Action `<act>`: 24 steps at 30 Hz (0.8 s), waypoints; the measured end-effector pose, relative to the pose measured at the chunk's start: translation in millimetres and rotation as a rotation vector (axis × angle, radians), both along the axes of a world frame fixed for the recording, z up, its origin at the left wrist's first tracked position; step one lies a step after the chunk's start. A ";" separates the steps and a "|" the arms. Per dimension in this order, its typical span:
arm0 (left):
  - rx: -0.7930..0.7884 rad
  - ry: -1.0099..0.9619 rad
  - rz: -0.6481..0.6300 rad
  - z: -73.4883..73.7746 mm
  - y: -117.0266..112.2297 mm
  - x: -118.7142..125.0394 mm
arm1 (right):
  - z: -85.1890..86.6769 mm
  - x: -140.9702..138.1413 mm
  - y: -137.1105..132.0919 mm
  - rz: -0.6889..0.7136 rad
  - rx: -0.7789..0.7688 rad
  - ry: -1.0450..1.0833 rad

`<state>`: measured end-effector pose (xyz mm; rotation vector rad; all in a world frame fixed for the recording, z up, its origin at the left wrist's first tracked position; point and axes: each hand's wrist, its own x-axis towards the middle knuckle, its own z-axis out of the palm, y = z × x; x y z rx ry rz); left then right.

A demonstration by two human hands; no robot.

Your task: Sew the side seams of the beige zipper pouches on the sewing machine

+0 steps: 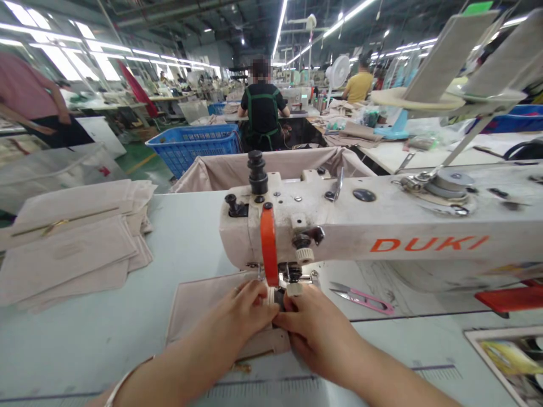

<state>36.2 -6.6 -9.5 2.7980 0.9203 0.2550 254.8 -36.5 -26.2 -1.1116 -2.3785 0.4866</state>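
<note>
A beige fabric piece [201, 302] lies on the table under the head of the white sewing machine [339, 226]. My left hand [248, 311] is closed on the fabric just in front of the needle area, its thumb and fingers pressed together. Close beside it, my right hand [316, 325] has its fingers curled and grips the fabric's right edge by the presser foot. The needle itself is hidden behind the orange guard [268, 243] and my fingers. A gold zipper [254, 356] with its pull shows along the fabric's near edge.
Pink thread snips [365, 298] lie right of my right hand. Stacked beige pieces [80, 237], one with a gold zipper, sit at the left. Behind the machine stand a fabric-lined bin [220, 167] and a blue basket [195, 141]. A person [263, 107] sits ahead, facing away.
</note>
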 end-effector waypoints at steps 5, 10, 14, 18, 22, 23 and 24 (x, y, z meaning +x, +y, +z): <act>0.000 -0.058 -0.066 20.7 12.9 0.9 | 0.0 1.0 -0.2 -0.061 0.029 0.045; 0.031 -0.017 -0.099 6.8 3.4 -2.8 | -2.9 1.1 4.0 -0.010 0.036 -0.001; 0.064 -0.063 -0.050 -3.2 -9.8 -1.6 | -1.8 1.2 4.4 -0.012 0.022 -0.001; 0.076 -0.089 0.041 -1.4 -27.0 -3.8 | 0.7 2.1 0.5 -0.029 0.020 0.031; 0.185 -0.119 -0.003 -6.4 -42.4 -9.0 | -3.9 1.8 -2.5 -0.107 0.076 0.079; 0.188 -0.140 -0.002 -7.9 -44.1 -9.5 | -6.3 1.4 -2.6 -0.099 0.101 0.074; 0.181 -0.163 0.007 -8.9 -44.7 -9.5 | -9.0 0.9 -2.4 -0.082 0.126 0.065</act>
